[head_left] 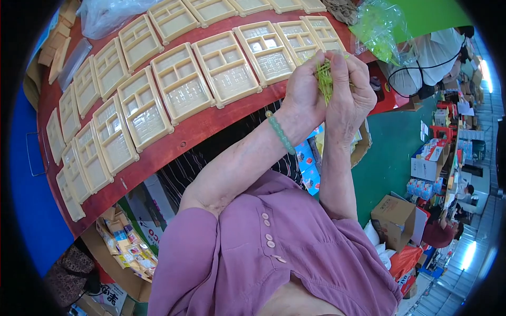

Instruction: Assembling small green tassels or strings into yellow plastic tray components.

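In the head view, a small bunch of thin green sticks (324, 79) is held between the two hands, raised above the near edge of a red table (184, 134). The left hand (304, 97) is closed around the lower part of the bunch from the left, and the right hand (350, 92) is pressed against it from the right, its fingers curled over the top; the sticks are gripped by both, though which hand bears most of them cannot be told, since the palms hide the lower ends. A pale green bead bracelet (280, 134) is worn on the left wrist, and purple sleeves (253, 237) cover the upper arms. On the table, cream plastic trays (182, 84) with several compartments are laid side by side in curved rows, touching or nearly touching one another. A clear bag of green pieces (379, 26) lies at the far right end of the table, just beyond the hands. Below the table edge, an open cardboard box (124, 247) filled with small colourful packets is seen at the left, and another brown box (392, 213) stands on the green floor (390, 158) at the right.
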Motion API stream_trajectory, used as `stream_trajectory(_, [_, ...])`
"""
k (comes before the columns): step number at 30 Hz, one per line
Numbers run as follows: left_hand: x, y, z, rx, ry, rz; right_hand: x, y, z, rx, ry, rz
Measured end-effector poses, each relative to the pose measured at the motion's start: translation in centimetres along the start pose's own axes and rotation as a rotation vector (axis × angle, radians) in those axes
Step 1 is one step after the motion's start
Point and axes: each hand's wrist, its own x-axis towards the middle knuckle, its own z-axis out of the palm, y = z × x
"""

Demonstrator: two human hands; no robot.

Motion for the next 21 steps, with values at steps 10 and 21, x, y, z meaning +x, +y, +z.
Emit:
stream_trajectory(10, [-0.1, -0.9, -0.5, -0.027, 0.066, -0.072, 0.2, 0.6, -1.3, -0.131, -0.072, -0.062])
stream_trajectory(21, [0.0, -2.2, -0.2, -0.014, 0.194, -0.059, 1.0, 1.1, -2.2, -0.017, -0.044, 0.162])
